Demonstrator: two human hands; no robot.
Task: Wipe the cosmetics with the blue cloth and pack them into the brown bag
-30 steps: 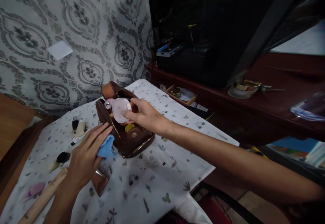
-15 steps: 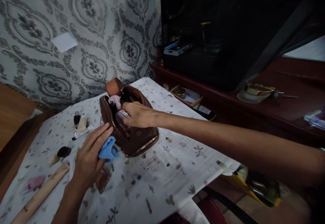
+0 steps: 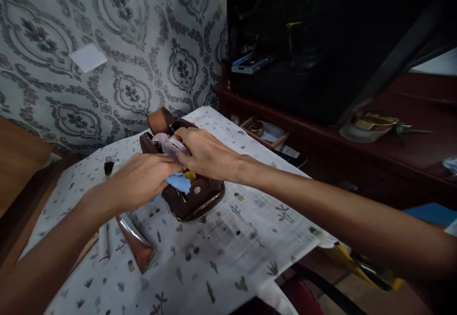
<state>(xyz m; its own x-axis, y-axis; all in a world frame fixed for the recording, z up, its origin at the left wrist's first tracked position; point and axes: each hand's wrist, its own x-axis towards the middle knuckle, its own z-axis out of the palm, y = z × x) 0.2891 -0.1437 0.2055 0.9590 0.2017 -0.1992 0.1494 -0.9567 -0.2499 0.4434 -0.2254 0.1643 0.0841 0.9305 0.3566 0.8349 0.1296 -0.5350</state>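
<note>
A brown zip bag (image 3: 210,196) lies open on the cloth-covered table, its strap (image 3: 160,120) looped at the far end. Over its opening, my right hand (image 3: 205,153) grips a clear, pinkish rounded container (image 3: 174,147), whose exact kind I cannot make out. My left hand (image 3: 141,177) reaches across the bag's near left side with a blue cloth (image 3: 180,181) under its fingers. A pink item (image 3: 159,138) and a yellow round item (image 3: 190,177) show inside the bag. Below my left hand lie a shiny copper-coloured tube (image 3: 137,243) and a slim white tube (image 3: 103,244).
A small black-topped bottle (image 3: 108,165) stands or lies behind my left hand. To the right are an open drawer (image 3: 276,138), a dark red cabinet (image 3: 389,157) and a large black screen (image 3: 303,43). Patterned wallpaper (image 3: 132,93) backs the table (image 3: 221,253).
My right hand has lifted the clear container up from inside the bag. My left hand has moved right and forward over the bag with the blue cloth, uncovering more of the copper-coloured tube.
</note>
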